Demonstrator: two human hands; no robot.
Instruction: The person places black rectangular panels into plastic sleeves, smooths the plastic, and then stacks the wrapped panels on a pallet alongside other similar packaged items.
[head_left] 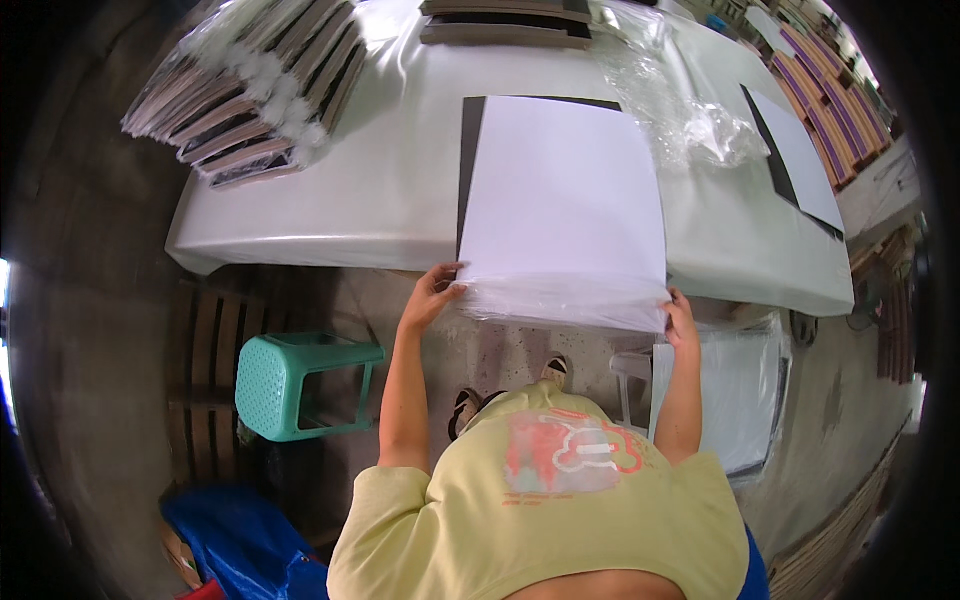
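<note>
I see a white sheet [570, 190] between the two hands and ahead of them, on the worktop [330, 222], with a dark board [469, 140] under it. The left hand [437, 287] and right hand [680, 315] each seem to pinch the clear plastic [560, 296] at a near corner. I judge the covering is only partly done: beyond the hands the sheet looks bare. Ahead and right of the right hand, another sheet [805, 155] seems uncovered.
</note>
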